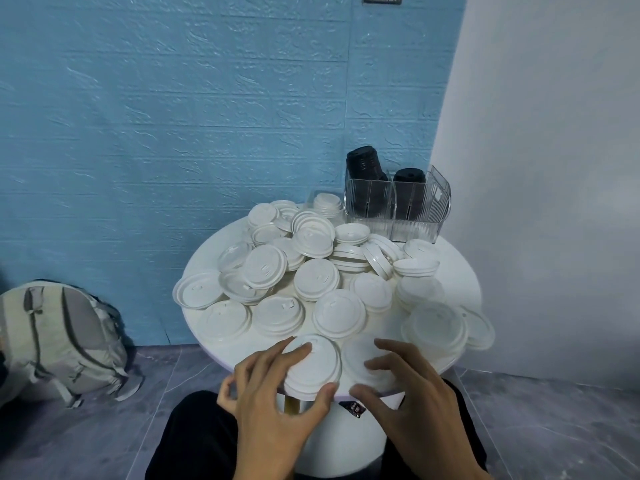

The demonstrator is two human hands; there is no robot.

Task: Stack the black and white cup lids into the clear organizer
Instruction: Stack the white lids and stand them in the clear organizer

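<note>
White plastic fills my view: loose white lids (317, 284) lie scattered and overlapping across the round white table (202, 258). Nearest me, my left hand (277, 393) grips one white lid (313, 367) at the table's front edge, fingers curled over its top and thumb hooked under its near rim. My right hand (405, 386) hovers just beside it with fingers spread and relaxed, holding nothing, the fingertips over the table's near edge. At the far right of the table stands the clear organizer (398, 204), well apart from both hands, with two stacks of black lids (365, 168) in its compartments; another short stack of white lids sits just left of it. I can read no writing or labels anywhere; the lid embossing is too faint.
</note>
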